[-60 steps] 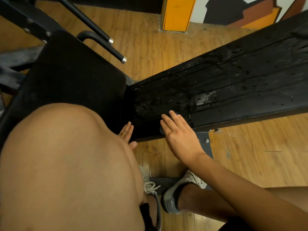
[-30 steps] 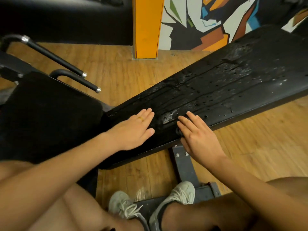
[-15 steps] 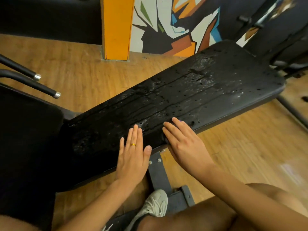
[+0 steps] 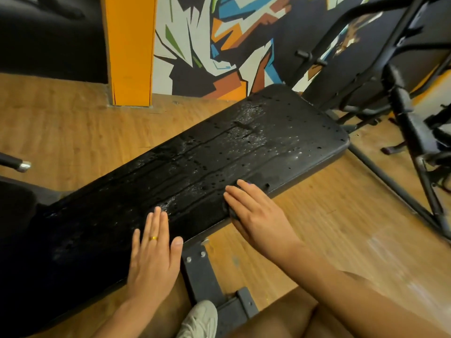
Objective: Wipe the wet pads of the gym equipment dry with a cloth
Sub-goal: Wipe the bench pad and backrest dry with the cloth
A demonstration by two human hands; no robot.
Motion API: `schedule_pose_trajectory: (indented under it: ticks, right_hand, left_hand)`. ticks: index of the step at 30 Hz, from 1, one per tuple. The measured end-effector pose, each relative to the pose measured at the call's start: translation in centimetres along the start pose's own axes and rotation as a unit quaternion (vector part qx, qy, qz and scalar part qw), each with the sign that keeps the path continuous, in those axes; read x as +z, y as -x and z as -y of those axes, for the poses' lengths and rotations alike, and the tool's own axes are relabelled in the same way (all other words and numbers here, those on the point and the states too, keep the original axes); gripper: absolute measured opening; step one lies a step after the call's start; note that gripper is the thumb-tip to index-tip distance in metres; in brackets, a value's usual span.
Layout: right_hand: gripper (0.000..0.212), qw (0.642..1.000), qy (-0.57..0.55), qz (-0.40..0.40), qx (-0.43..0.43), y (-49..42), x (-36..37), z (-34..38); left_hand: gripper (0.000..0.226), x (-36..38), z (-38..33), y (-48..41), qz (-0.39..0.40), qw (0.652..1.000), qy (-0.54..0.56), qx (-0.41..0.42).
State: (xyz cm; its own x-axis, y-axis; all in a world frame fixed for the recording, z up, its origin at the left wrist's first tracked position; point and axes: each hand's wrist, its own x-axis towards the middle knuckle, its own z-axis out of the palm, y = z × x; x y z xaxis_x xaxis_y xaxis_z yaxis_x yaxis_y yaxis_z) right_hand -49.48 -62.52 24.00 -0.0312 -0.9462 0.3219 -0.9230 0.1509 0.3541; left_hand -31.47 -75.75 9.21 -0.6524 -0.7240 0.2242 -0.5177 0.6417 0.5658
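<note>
Fingers (image 4: pixel 159 225) of the left hand (image 4: pixel 153 259) lie straight and flat on the near edge of the pad (image 4: pixel 219 152), holding nothing. The pad looks firm and bolted down, probably slick under those droplets (image 4: pixel 251 113). The right hand (image 4: pixel 258 215) presses flat too. A dark scrap (image 4: pixel 231 212) peeks out under it, maybe the cloth, can't tell. If so it's soft and limp, so I'd bunch it under the palm.

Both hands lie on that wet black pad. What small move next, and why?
Probably slide the right hand along the long black padded bench toward its far end, where droplets glisten. The left hand rests flat. A cloth under the right palm cannot be confirmed.
</note>
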Motion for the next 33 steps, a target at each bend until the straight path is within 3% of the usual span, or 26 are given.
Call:
schedule_pose_trajectory:
  ticks: [2, 6, 9, 11, 13, 17, 21, 25, 29, 33]
  right_hand:
    - [0.050, 1.000, 0.008, 0.006, 0.009, 0.5, -0.6, -2.4]
    - [0.047, 0.988, -0.004, -0.036, 0.151, 1.5, -2.4, -7.7]
    - [0.044, 0.974, -0.023, -0.075, 0.213, 0.9, -1.9, -6.2]
    - [0.041, 0.979, -0.034, -0.078, 0.188, 0.3, -0.8, -3.9]
    - [0.038, 0.992, -0.041, -0.059, 0.107, 0.4, -0.2, -3.1]
    - [0.040, 0.999, -0.024, -0.025, 0.019, 1.2, -1.5, -6.9]
    - [0.042, 0.990, -0.012, -0.060, 0.129, 1.6, -3.2, -11.9]
    - [0.042, 0.972, -0.023, -0.097, 0.214, 1.1, -3.4, -12.3]
    - [0.044, 0.975, -0.030, -0.081, 0.206, 1.4, -3.3, -11.6]
    - [0.051, 0.982, -0.002, -0.040, 0.185, 1.9, -4.5, -12.5]
  left_hand:
    - [0.074, 0.1, 0.1, 0.0, 0.000, 1.000, 0.000, 0.000]
    - [0.076, 0.3, 0.2, -0.2, 0.002, 1.000, 0.001, -0.005]
    - [0.074, 0.4, 0.4, -0.1, 0.001, 1.000, 0.004, -0.006]
    - [0.073, 0.3, 0.3, -0.1, 0.000, 1.000, 0.009, -0.011]
    - [0.073, 0.1, 0.0, -0.1, 0.002, 1.000, 0.010, -0.009]
    - [0.073, -0.1, 0.3, 0.0, 0.013, 1.000, 0.023, -0.003]
    - [0.073, -0.2, 0.4, 0.1, 0.018, 1.000, 0.018, -0.006]
    - [0.075, -0.7, -0.3, 0.0, 0.017, 0.998, 0.064, -0.016]
    - [0.070, -3.0, -5.0, -1.9, 0.019, 0.985, 0.171, 0.035]
    - [0.069, -3.4, -11.5, -6.3, 0.018, 0.981, 0.152, 0.119]
